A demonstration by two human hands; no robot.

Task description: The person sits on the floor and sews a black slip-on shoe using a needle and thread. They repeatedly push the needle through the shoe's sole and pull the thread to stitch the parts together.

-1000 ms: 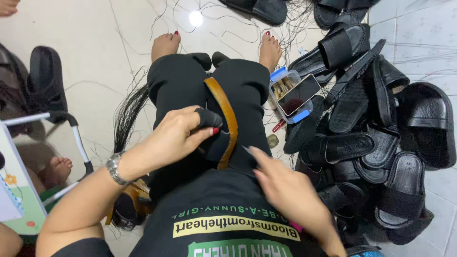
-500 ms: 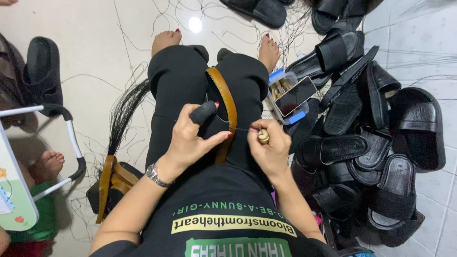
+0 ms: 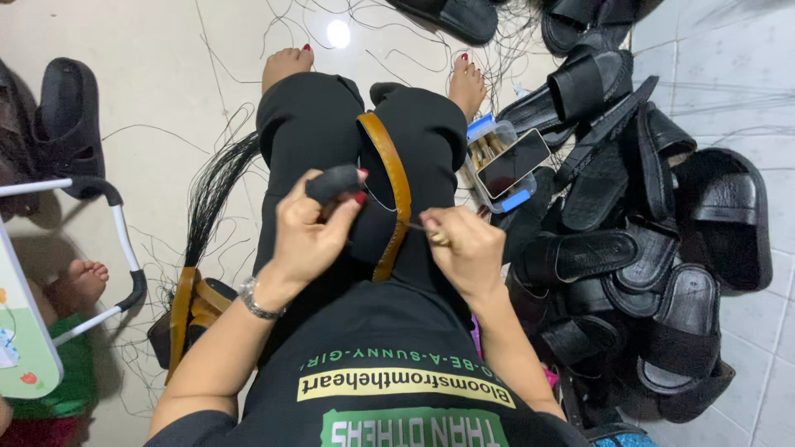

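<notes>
the person sits on the tiled floor (image 3: pixel 149 74) with both legs in black trousers stretched forward and bare feet at the top of the view. across the lap lies a black sandal piece with a tan leather strap (image 3: pixel 396 194) curving over it from the knee area down toward the belly.

the left hand (image 3: pixel 308 232) is closed around the black sandal piece (image 3: pixel 333 182), thumb and fingers (image 3: pixel 358 197) wrapped on its dark rounded end, holding it just left of the tan strap. a metal wristwatch (image 3: pixel 257 300) sits on that wrist.

the right hand (image 3: pixel 460 244) is curled shut, its fingers pinching a small needle-like tool (image 3: pixel 437 238) with a pale handle; its thin point reaches left toward the strap, and a fine thread runs from it to the left hand. the two hands are near each other, with the strap between them.

to the right of the legs lies a heap of black sandals (image 3: pixel 646 248), piled and overlapping. beside the right knee a phone (image 3: pixel 513 161) rests on a small blue-edged box (image 3: pixel 484 136). a bundle of black thread (image 3: pixel 211 194) fans out on the floor left of the legs, with loose strands scattered around. at the far left stand a white tube frame (image 3: pixel 124 240) and a single black sandal (image 3: pixel 70 116), and a small bare foot (image 3: pixel 83 277) of another person shows near them.
</notes>
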